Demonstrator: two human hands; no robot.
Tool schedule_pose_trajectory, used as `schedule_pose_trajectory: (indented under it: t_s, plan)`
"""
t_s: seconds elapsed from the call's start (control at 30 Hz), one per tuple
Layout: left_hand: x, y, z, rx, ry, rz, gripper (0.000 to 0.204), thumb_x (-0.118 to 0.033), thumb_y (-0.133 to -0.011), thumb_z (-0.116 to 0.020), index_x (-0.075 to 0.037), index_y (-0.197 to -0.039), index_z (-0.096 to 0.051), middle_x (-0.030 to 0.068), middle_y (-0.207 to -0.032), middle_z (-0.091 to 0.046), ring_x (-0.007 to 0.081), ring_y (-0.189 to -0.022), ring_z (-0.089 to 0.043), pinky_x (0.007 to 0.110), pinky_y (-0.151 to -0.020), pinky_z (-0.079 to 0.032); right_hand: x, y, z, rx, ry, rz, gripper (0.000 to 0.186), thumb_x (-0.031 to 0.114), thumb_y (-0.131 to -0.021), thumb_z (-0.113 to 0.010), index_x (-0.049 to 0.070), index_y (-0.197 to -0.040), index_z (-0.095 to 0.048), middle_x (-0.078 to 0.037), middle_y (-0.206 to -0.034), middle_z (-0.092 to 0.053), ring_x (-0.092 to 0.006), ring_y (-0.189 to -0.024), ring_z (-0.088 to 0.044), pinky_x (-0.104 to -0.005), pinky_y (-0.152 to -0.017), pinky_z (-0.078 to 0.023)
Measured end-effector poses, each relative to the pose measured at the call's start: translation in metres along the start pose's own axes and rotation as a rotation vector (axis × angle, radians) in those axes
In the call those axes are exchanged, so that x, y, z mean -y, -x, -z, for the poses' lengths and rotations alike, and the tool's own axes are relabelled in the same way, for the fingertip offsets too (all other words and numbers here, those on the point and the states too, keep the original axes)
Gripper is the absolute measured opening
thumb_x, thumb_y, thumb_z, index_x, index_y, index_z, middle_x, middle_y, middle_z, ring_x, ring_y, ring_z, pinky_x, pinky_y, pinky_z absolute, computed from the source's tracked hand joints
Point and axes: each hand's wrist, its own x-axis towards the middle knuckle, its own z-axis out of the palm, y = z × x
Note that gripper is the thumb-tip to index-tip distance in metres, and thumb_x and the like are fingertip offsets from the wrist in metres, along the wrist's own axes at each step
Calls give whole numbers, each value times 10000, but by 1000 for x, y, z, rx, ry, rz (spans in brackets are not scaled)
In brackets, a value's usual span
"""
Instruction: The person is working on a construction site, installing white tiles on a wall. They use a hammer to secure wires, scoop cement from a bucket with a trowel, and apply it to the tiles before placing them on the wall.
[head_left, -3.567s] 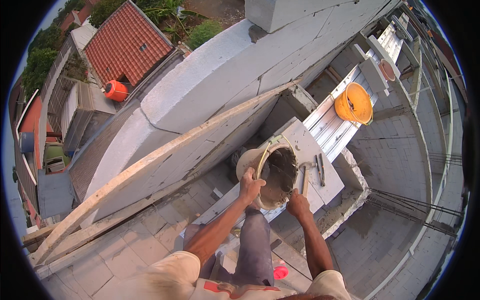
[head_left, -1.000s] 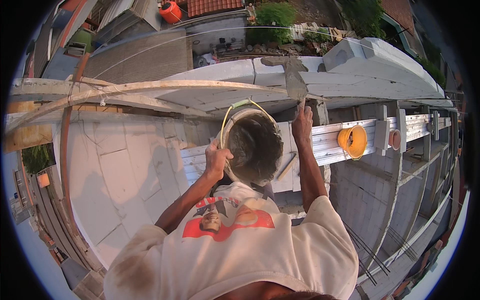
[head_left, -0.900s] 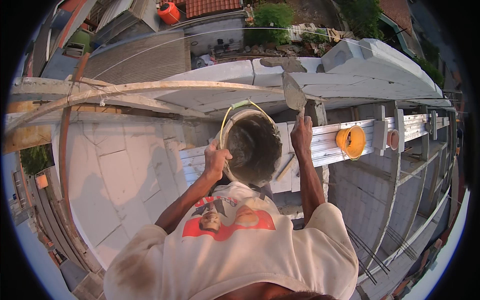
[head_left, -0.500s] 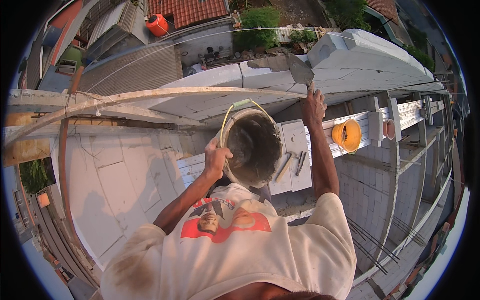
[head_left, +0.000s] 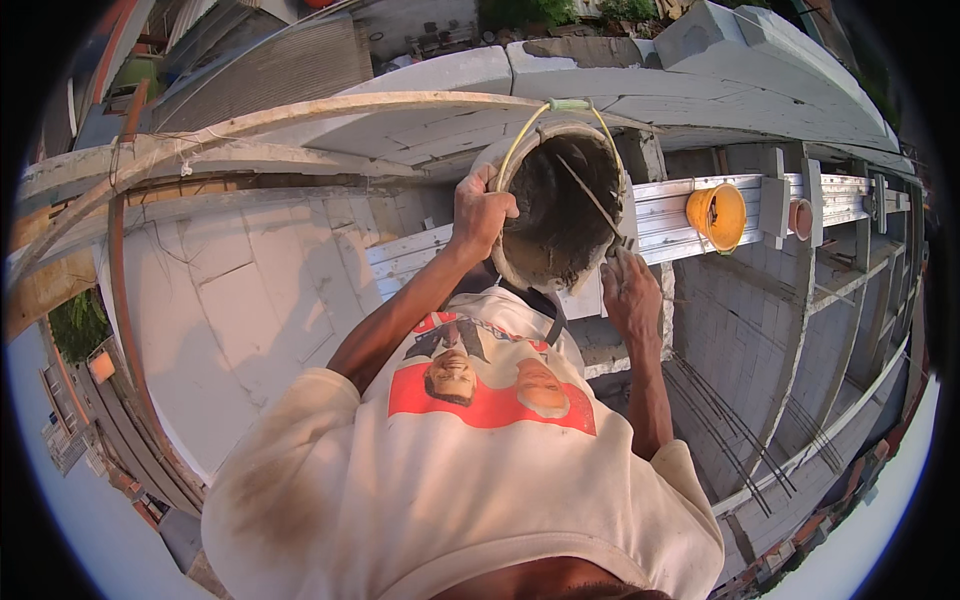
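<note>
Gripping the rim of the grey mortar bucket, the left hand has its thumb hooked over the edge, while the right hand, at the bucket's right, is closed around the handle of a trowel. The thin metal blade, seen nearly edge-on, slants across the bucket's round mouth. Inside, dark wet mortar coats the walls in smooth, lumpy smears, and a yellow bail with a pale green grip arches over the far rim. Beyond the bucket runs a wall of pale, matte blocks, with a rough grey mortar patch along its top. Ribbed, shiny metal sheeting extends to the bucket's right, bearing a yellow bucket. Half a second ago, the trowel was at the wall-top patch; now it is in the mortar bucket, which has shifted in view toward the wall.
</note>
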Motion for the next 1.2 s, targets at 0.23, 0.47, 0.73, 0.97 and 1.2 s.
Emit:
schedule_pose_trajectory:
  t_s: [0.23, 0.47, 0.73, 0.97, 1.2]
  plan:
    - [-3, -13, -31, 138, -248, -311, 256, 25, -657, -656, -94, -743, -446, -55, -735, -420, 80, -670, -388, 275, -589, -377, 31, -30, -52, 289, 359, -198, 291, 82, -976, -581, -63, -1214, -667, -247, -1090, -712, -401, -905, -777, -465, -738, -645]
    - [-19, -25, -45, 194, 8, -277, 339, 83, -651, -666, -136, -736, -422, -76, -744, -394, 51, -657, -355, 243, -577, -310, 37, -29, -49, 550, 66, -99, 293, 128, -974, -582, -77, -1164, -670, -285, -1027, -717, -494, -876, -750, -532, -778, -634]
    - [-16, -29, -34, 199, 13, -268, 317, 85, -649, -672, -129, -754, -463, -85, -745, -411, 45, -653, -360, 243, -569, -309, 31, -27, -43, 294, 217, -163, 294, 124, -987, -541, -86, -1159, -652, -317, -1048, -710, -498, -866, -743, -567, -746, -615]
    - [-37, -16, -45, 382, -17, -272, 324, 78, -652, -663, -126, -755, -433, -89, -741, -373, 49, -679, -346, 239, -591, -309, 25, -31, -56, 364, 4, 10, 248, 131, -947, -639, -60, -1103, -667, -289, -842, -704, -471, -817, -746, -557, -713, -604]
    - [-15, -24, -37, 186, 163, -175, 317, 100, -662, -662, -122, -779, -468, -67, -717, -426, 58, -620, -398, 246, -562, -352, 19, -25, -29, 598, -797, -376, 345, 326, -964, -793, 22, -984, -632, -17, -608, -545, -150, -440, -509, -318, -405, -423]
